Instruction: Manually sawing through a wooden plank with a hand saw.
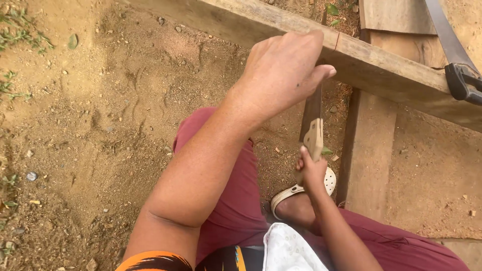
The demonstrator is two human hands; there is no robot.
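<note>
Pressing down on the wooden plank (381,65): left hand (283,70) lies palm-down on its near edge, fingers together and curled over the top, thumb stuck out to the right. It grips nothing, just bears on the wood.

Right hand (311,173) sits lower and nearer, below the plank. Fingers wrapped tight round the pale wooden handle of a handsaw (312,125). Dark blade runs straight up from the handle and disappears behind the left hand, meeting the plank just left of a thin red line marked across the wood.

Plank runs diagonally from far left to right, resting on another wooden board (369,150) that stands under it, right of the saw.

Second saw (459,65) lies at far right on the wood: long dark blade, black handle at its near end, no hand on it.

Person wears dark red trousers (236,200); a foot in a white perforated clog (329,183) is planted on the sandy ground (100,125), directly under the right hand. Patches of small green weeds at far left. White cloth (288,251) at near edge, by the right forearm.
</note>
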